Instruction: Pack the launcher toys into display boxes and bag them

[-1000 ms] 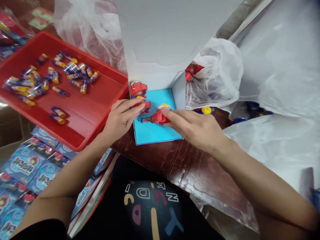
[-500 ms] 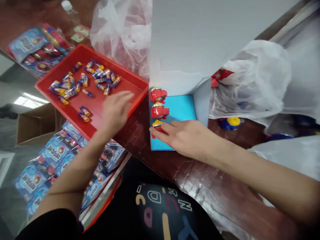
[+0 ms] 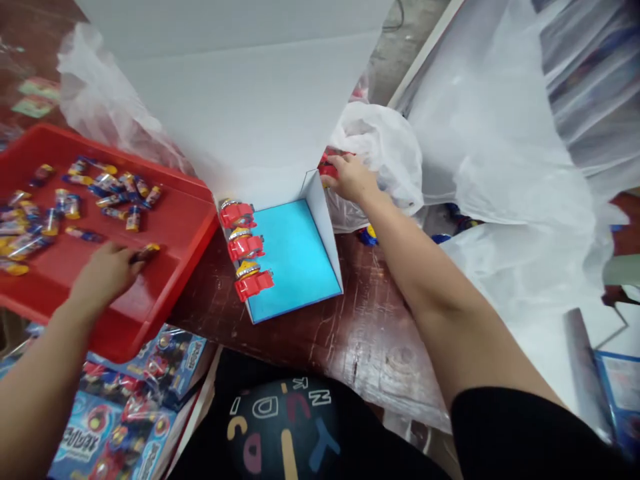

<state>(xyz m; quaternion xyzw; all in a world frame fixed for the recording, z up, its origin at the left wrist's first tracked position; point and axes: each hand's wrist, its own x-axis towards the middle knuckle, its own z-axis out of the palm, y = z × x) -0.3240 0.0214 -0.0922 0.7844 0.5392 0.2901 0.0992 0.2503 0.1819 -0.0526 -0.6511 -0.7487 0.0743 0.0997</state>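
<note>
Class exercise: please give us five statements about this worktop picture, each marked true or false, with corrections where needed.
1. The left hand has a small tube at its fingertips. True.
2. The right hand is inside the red tray. False: it is at red pieces by the white plastic bag.
3. Three toys sit in a row along the left side of the box. True.
4. Those toys are mainly green. False: they are mainly red.
5. In the picture, the tray is right of the box. False: it is left.
</note>
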